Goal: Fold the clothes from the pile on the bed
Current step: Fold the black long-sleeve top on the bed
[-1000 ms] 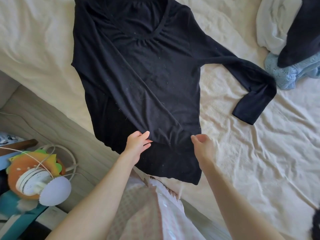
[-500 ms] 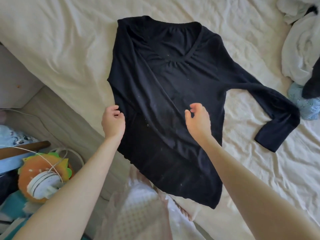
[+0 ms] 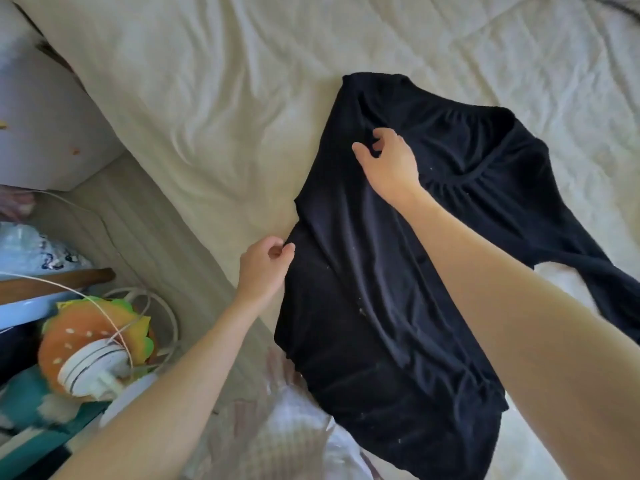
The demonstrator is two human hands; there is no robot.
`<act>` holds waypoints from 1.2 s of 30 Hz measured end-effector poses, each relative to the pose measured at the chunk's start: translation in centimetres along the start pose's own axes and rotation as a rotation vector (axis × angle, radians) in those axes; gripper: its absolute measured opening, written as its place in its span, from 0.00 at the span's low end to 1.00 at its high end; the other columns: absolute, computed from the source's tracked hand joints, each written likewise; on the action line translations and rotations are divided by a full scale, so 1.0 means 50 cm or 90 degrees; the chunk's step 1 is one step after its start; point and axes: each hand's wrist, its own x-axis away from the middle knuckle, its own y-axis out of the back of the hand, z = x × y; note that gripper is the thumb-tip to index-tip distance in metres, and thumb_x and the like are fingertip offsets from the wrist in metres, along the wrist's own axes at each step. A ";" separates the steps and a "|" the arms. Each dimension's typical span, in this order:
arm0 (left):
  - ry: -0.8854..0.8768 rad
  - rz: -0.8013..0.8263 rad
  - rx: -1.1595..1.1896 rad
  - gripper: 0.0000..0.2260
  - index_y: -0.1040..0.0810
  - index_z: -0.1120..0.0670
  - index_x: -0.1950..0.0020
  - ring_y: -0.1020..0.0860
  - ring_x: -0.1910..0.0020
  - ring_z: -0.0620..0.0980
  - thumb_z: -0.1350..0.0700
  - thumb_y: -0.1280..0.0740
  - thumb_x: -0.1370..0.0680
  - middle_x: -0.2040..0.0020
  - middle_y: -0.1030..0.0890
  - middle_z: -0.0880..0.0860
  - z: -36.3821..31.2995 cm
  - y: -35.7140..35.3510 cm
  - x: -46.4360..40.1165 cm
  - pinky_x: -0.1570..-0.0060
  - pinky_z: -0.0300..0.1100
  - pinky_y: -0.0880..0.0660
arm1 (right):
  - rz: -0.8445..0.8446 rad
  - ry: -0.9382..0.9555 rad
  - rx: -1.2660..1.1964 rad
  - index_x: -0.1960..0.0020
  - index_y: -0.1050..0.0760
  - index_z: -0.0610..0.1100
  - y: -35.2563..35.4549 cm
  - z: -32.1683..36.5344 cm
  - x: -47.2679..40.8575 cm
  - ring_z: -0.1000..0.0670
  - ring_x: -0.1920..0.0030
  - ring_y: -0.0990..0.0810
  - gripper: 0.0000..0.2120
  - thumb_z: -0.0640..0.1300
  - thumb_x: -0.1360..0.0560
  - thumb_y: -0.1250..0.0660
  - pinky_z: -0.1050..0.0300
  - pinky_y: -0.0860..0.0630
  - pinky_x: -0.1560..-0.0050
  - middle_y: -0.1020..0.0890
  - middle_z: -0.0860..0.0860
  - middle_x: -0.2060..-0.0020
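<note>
A bed [image 3: 214,98] fills most of the view, covered by a cream sheet [image 3: 433,39] that is creased and rumpled all over, with deeper folds toward its left part. The bed's near edge runs on a slant from upper left to lower middle, where a pale ribbed side panel [image 3: 149,223] shows below the sheet. A black long-sleeved top [image 3: 374,306] lies spread on the sheet at the right, neckline away from the viewer, its hem hanging past the near edge. One sleeve [image 3: 609,282] stretches out to the right across the sheet and leaves the frame.
</note>
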 end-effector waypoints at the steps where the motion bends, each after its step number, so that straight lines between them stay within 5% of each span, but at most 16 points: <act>1: 0.011 0.018 0.043 0.07 0.26 0.55 0.58 0.26 0.63 0.45 0.54 0.36 0.22 0.65 0.25 0.45 0.008 0.010 -0.003 0.60 0.37 0.30 | 0.008 -0.028 -0.021 0.29 0.35 0.44 0.000 0.011 -0.009 0.48 0.37 0.28 0.25 0.55 0.22 0.39 0.47 0.31 0.35 0.26 0.50 0.39; 4: 0.050 0.092 0.136 0.07 0.27 0.57 0.54 0.26 0.59 0.51 0.54 0.39 0.20 0.59 0.24 0.54 0.027 0.027 -0.004 0.52 0.48 0.25 | 0.021 -0.087 -0.075 0.33 0.30 0.45 -0.003 0.039 -0.032 0.48 0.39 0.26 0.23 0.56 0.23 0.38 0.46 0.32 0.34 0.24 0.53 0.47; 7: 0.005 0.093 0.056 0.06 0.29 0.55 0.51 0.28 0.63 0.45 0.54 0.43 0.19 0.61 0.26 0.49 0.043 0.025 -0.004 0.62 0.30 0.31 | 0.052 -0.108 -0.126 0.49 0.30 0.47 -0.010 0.066 -0.053 0.45 0.41 0.24 0.10 0.53 0.23 0.36 0.45 0.29 0.36 0.23 0.51 0.48; 9: -0.015 0.070 0.022 0.05 0.30 0.55 0.50 0.31 0.65 0.42 0.55 0.43 0.18 0.63 0.29 0.46 0.050 0.022 -0.004 0.66 0.28 0.34 | 0.026 -0.116 -0.222 0.56 0.30 0.49 -0.010 0.088 -0.061 0.47 0.49 0.22 0.05 0.48 0.23 0.35 0.51 0.25 0.44 0.22 0.51 0.55; 11: -0.018 0.081 -0.010 0.05 0.29 0.56 0.49 0.30 0.64 0.41 0.56 0.43 0.18 0.63 0.29 0.45 0.055 0.023 -0.008 0.66 0.29 0.34 | -0.015 -0.134 -0.305 0.42 0.26 0.37 -0.007 0.102 -0.068 0.44 0.42 0.23 0.13 0.44 0.22 0.36 0.49 0.27 0.41 0.21 0.42 0.44; 13: -0.025 0.100 -0.001 0.05 0.27 0.55 0.48 0.27 0.61 0.42 0.57 0.42 0.19 0.59 0.25 0.45 0.048 0.028 -0.015 0.62 0.30 0.31 | -0.016 -0.143 -0.340 0.34 0.33 0.32 -0.006 0.110 -0.074 0.39 0.36 0.29 0.22 0.44 0.22 0.36 0.45 0.32 0.35 0.28 0.36 0.36; 16: -0.013 0.091 0.132 0.05 0.24 0.51 0.47 0.22 0.53 0.46 0.53 0.38 0.21 0.53 0.20 0.47 0.000 0.037 -0.033 0.51 0.40 0.24 | 0.003 -0.152 -0.343 0.36 0.29 0.34 -0.003 0.107 -0.089 0.38 0.38 0.27 0.22 0.47 0.23 0.34 0.44 0.30 0.36 0.25 0.36 0.39; 19: 0.005 0.094 0.217 0.09 0.23 0.50 0.46 0.22 0.53 0.44 0.47 0.34 0.23 0.53 0.20 0.47 -0.064 0.029 -0.062 0.52 0.37 0.25 | 0.018 -0.174 -0.395 0.35 0.26 0.40 0.002 0.102 -0.110 0.45 0.40 0.23 0.19 0.44 0.24 0.32 0.49 0.27 0.36 0.21 0.44 0.41; 25: -0.074 0.031 0.097 0.08 0.26 0.56 0.45 0.26 0.58 0.44 0.54 0.37 0.21 0.58 0.24 0.46 -0.092 0.031 -0.102 0.57 0.33 0.31 | 0.024 -0.205 -0.476 0.40 0.22 0.42 -0.003 0.095 -0.150 0.46 0.42 0.21 0.13 0.36 0.24 0.34 0.49 0.25 0.38 0.19 0.44 0.44; 28: -0.048 0.037 0.137 0.07 0.26 0.56 0.47 0.24 0.59 0.52 0.54 0.37 0.21 0.57 0.22 0.51 -0.074 0.035 -0.098 0.56 0.45 0.24 | 0.011 -0.183 -0.466 0.39 0.22 0.44 -0.004 0.079 -0.140 0.51 0.44 0.22 0.12 0.40 0.23 0.35 0.55 0.25 0.39 0.19 0.48 0.44; 30: -0.004 0.057 0.216 0.06 0.26 0.54 0.48 0.21 0.57 0.55 0.53 0.35 0.22 0.55 0.21 0.54 -0.066 0.033 -0.086 0.56 0.49 0.21 | -0.021 -0.128 -0.365 0.37 0.25 0.45 -0.002 0.060 -0.102 0.57 0.51 0.25 0.14 0.44 0.22 0.36 0.66 0.26 0.50 0.21 0.53 0.48; 33: 0.018 0.088 0.225 0.08 0.26 0.51 0.47 0.21 0.55 0.47 0.51 0.32 0.24 0.53 0.20 0.50 -0.038 0.021 -0.058 0.56 0.41 0.22 | -0.066 -0.087 -0.240 0.36 0.27 0.47 0.003 0.000 -0.009 0.63 0.55 0.26 0.15 0.48 0.21 0.38 0.78 0.31 0.59 0.24 0.59 0.53; 36: 0.047 0.112 0.164 0.10 0.25 0.52 0.47 0.22 0.53 0.44 0.51 0.31 0.25 0.53 0.21 0.48 0.011 0.005 -0.020 0.54 0.33 0.27 | -0.126 -0.123 -0.176 0.38 0.27 0.47 0.000 -0.093 0.099 0.63 0.57 0.25 0.13 0.48 0.22 0.37 0.79 0.33 0.58 0.24 0.59 0.54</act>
